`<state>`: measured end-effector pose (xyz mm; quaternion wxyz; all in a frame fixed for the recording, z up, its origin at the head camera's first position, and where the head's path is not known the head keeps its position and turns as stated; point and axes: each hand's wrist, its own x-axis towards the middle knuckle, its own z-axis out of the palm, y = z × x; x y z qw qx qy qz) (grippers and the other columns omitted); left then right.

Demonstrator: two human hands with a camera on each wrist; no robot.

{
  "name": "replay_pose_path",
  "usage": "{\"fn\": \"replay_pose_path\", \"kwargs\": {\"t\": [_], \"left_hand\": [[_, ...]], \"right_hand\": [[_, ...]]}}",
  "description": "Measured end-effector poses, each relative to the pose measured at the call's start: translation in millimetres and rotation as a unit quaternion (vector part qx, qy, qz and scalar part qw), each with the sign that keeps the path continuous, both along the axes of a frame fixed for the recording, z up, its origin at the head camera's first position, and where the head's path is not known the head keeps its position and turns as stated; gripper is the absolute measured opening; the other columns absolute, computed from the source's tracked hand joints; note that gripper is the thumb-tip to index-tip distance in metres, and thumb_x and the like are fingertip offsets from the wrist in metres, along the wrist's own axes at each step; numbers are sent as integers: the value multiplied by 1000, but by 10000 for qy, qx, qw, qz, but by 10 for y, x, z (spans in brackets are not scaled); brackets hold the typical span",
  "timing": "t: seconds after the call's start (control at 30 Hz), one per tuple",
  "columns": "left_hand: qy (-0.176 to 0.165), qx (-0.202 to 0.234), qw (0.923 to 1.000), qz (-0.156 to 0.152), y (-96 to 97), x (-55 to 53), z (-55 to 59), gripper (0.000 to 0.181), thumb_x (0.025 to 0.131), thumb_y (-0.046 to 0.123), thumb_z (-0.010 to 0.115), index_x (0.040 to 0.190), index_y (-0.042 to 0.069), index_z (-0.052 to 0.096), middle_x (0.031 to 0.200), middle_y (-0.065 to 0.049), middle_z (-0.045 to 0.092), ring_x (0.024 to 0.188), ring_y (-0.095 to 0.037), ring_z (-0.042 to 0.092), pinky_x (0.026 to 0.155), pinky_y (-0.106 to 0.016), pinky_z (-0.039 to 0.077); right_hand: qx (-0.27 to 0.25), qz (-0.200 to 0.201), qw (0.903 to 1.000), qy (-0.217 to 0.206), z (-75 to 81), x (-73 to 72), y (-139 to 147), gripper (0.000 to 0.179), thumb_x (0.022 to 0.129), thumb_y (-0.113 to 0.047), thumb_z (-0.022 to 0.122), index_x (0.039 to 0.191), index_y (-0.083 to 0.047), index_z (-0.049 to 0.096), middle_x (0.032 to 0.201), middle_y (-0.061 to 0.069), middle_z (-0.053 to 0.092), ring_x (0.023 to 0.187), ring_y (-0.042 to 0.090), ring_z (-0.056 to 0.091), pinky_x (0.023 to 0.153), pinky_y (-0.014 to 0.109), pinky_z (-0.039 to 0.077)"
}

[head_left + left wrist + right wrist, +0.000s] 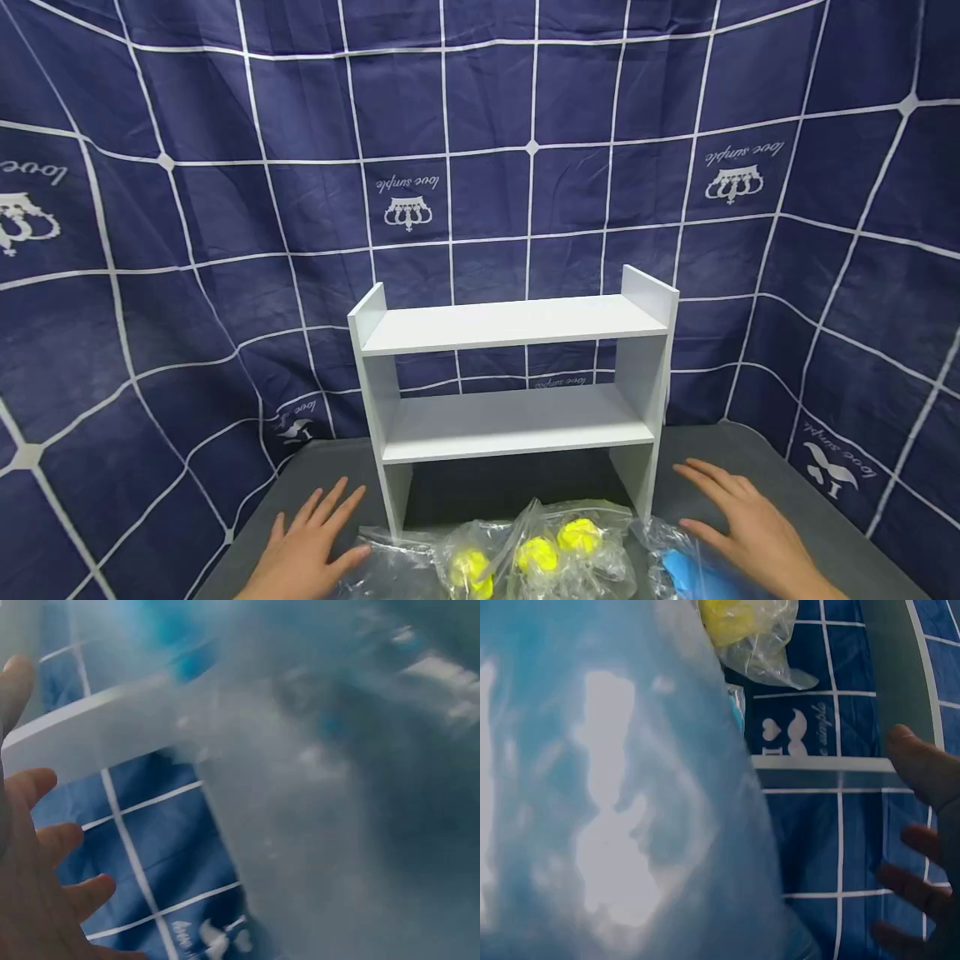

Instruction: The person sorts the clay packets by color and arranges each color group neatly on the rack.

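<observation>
Both hands are spread at the sides of a white two-tier shelf (517,425). My left hand (303,546) has its fingers extended beside clear plastic bags; in the left wrist view its fingers (56,844) hold nothing. My right hand (750,529) hovers near a clear bag with something blue (693,575) inside, and its fingers (915,889) are apart and hold nothing. Between the hands, in front of the shelf, lie clear bags with yellow crumpled-looking items (537,553). A blurred clear bag (300,802) fills much of the left wrist view. A shiny bluish bag (630,795) covers the right wrist view's left side.
The shelf stands on a dark grey surface (847,533). Behind it and along both sides hangs a navy curtain (487,200) with white grid lines and printed crowns. The bags lie close to the shelf's front feet.
</observation>
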<state>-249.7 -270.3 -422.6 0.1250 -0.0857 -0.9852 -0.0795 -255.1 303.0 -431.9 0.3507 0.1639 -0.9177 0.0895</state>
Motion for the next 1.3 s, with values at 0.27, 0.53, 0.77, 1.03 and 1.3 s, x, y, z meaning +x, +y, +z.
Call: {"fn": "replay_pose_path", "kwargs": {"t": [0.27, 0.53, 0.77, 1.03, 1.3], "left_hand": [[1392, 8, 9888, -544, -48, -200, 593, 75, 87, 61, 56, 150, 27, 32, 154, -10, 36, 134, -40, 42, 98, -70, 31], [1158, 863, 9866, -764, -14, -514, 1156, 78, 93, 55, 51, 154, 21, 17, 157, -15, 26, 137, -44, 35, 101, -64, 34], [1379, 2217, 9587, -1132, 68, -726, 1553, 72, 98, 44, 47, 154, 30, 5, 160, -13, 14, 142, -43, 26, 101, -69, 29], [1742, 3725, 8870, -2100, 385, -800, 1966, 60, 101, 36, 40, 153, 28, 11, 162, -3, 11, 149, -32, 15, 112, -65, 18], [2117, 4334, 8355, -2633, 732, -829, 2219, 49, 104, 23, 35, 150, 9, 25, 157, -7, 28, 148, -25, 22, 119, -51, 14]], "right_hand": [[-141, 680, 9975, -150, 147, 21, -301, 67, 73, -40, 80, 134, -35, 52, 131, -11, 57, 113, 5, 49, 78, 42, 52], [-606, 1348, 9854, -842, 188, 30, -572, 65, 78, -42, 75, 137, -38, 47, 140, -7, 52, 121, 14, 49, 82, 48, 51], [-831, 1765, 9715, -1344, 115, -98, -734, 63, 80, -42, 73, 137, -36, 47, 140, -2, 52, 122, 24, 53, 82, 45, 51], [-1001, 2463, 9350, -2348, 2, -238, -900, 72, 79, -44, 72, 142, -30, 42, 146, 6, 46, 124, 39, 48, 84, 54, 48], [-1008, 2664, 9117, -2962, -127, -330, -987, 78, 76, -51, 70, 144, -29, 39, 149, 10, 42, 128, 46, 43, 88, 58, 45]]}}
